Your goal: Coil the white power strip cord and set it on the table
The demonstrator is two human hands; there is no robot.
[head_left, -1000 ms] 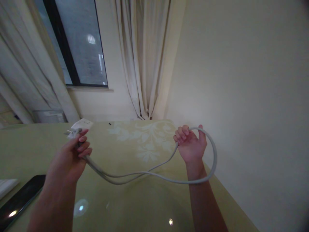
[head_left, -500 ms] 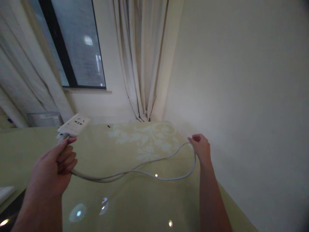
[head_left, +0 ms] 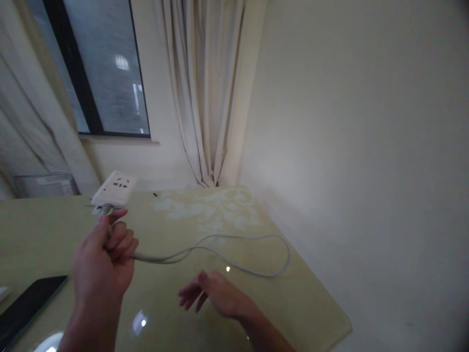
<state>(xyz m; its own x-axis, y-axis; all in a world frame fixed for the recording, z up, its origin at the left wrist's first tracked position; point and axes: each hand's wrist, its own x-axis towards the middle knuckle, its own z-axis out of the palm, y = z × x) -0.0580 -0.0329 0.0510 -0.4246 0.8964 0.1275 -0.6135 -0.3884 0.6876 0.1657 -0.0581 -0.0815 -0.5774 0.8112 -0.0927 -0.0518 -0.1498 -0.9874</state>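
While grasping the bunched cable (head_left: 156, 260) in the left hand (head_left: 110, 261), with the white socket block (head_left: 114, 190) poking up just beyond the grip on the left, best to hold that bundle firmly yet without kinking it. For the loop (head_left: 269, 275) trailing right over the tabletop (head_left: 308, 313), whether resting flat or slightly lifted hard to tell, probably wise to avoid jerking and to ease out any twist. With the right hand (head_left: 216, 293) released, half-curled and apart from the cable on its near side, advisable to guide rather than pull. By count: one cable, one loop, one socket block, two hands, one dark flat device (head_left: 31, 303) near left, one pale thing (head_left: 3, 292) cropped beside it, one small black piece (head_left: 155, 194) far off, two curtains (head_left: 205, 93), one window (head_left: 106, 68).
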